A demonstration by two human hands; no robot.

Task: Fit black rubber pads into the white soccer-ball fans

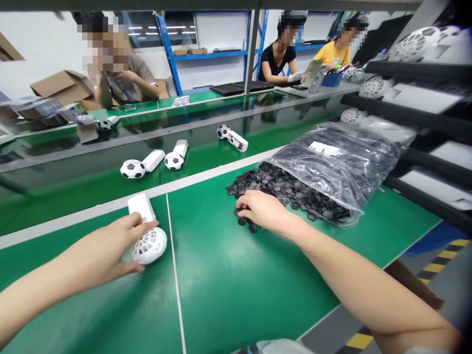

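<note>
My left hand (106,248) rests on a white hand-held fan (147,236) with an openwork ball-shaped head, lying on the green bench (228,285); the fingers curl around its neck. My right hand (263,210) lies palm down on a spill of small black hexagon pieces (273,184), fingertips pinching among the loose ones at its near edge. The pieces pour from an open clear plastic bag (339,164) to the right.
On the belt (92,187) behind lie three finished football-patterned fans (142,164), (177,156), (232,137). Three people sit across the line. A black rack (424,113) with white fan parts stands at right. Cardboard boxes (62,88) sit at far left.
</note>
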